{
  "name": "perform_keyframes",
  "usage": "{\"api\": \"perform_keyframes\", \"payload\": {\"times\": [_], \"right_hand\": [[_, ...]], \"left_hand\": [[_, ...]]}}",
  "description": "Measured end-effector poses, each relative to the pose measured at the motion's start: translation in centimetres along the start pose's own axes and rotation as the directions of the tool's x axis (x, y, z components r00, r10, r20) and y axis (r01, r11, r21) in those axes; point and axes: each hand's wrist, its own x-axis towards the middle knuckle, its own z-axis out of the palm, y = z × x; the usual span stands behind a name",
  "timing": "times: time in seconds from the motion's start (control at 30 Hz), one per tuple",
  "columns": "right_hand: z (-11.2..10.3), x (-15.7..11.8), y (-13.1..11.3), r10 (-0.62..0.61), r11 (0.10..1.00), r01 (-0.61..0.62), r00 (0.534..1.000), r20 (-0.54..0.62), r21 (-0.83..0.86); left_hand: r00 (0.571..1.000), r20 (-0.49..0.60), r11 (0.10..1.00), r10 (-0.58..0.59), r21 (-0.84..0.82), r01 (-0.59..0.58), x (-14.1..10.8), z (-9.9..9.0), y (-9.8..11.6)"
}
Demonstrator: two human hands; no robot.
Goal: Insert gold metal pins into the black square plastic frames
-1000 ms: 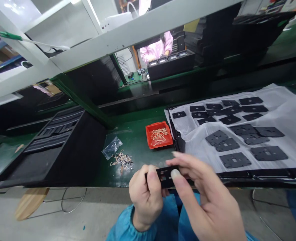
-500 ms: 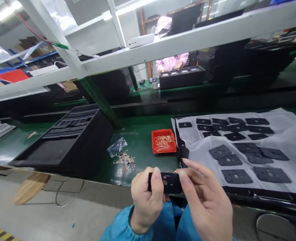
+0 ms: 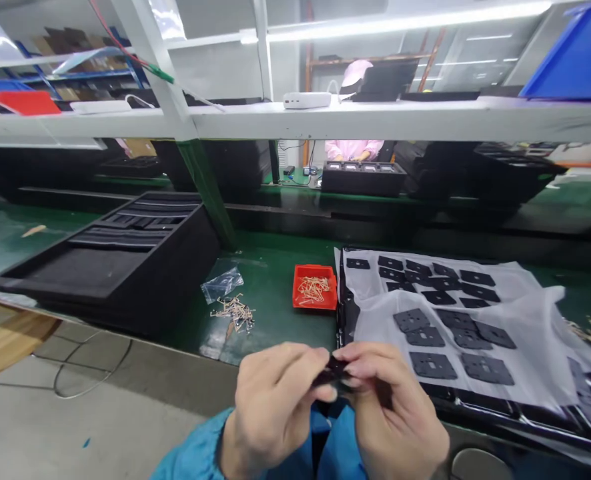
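A small black plate (image 3: 331,375) is held in front of my body, above the bench's near edge. My left hand (image 3: 275,400) grips its left side between thumb and fingers. The fingertips of my right hand (image 3: 395,413) are pinched on its right side. Fingers hide most of the plate, and its details are blurred. Beyond my hands is a red tray (image 3: 314,305) holding thin cream-coloured wires (image 3: 314,288). Left of it lie a loose pile of similar wires (image 3: 235,313) and a clear plastic bag (image 3: 223,285). Several flat black plates (image 3: 433,365) with cut-outs rest on a white sheet (image 3: 383,327) to the right.
A large black box (image 3: 120,273) with slotted inserts stands on the left of the green bench. A green post (image 3: 203,190) rises behind it to a white shelf (image 3: 375,123). Across the bench sits a person in pink (image 3: 354,148). A stool (image 3: 15,343) is at lower left.
The plate has turned from showing its face to being nearly covered by my fingers. My right hand has drawn in closer to the left. The camera view has levelled and shifted.
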Motion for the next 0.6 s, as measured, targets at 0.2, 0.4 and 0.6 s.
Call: {"api": "perform_keyframes", "payload": {"times": [0.2,0.4,0.6], "right_hand": [[0.4,-0.5,1.2,-0.151,0.976,0.170,0.979,-0.138,0.137],[-0.6,-0.1,1.8,-0.323,0.940,0.331,0.942,-0.093,0.087],[-1.5,0.8,0.6,-0.449,0.892,0.450,0.893,0.028,-0.046]], "left_hand": [[0.961,0.089,0.965,0.262,-0.061,-0.257,0.9,-1.9,-0.1],[0.978,0.067,0.981,0.196,-0.008,-0.195,1.2,-2.5,0.7],[0.984,0.011,0.982,0.176,-0.066,-0.174,0.8,-2.6,1.0]]}}
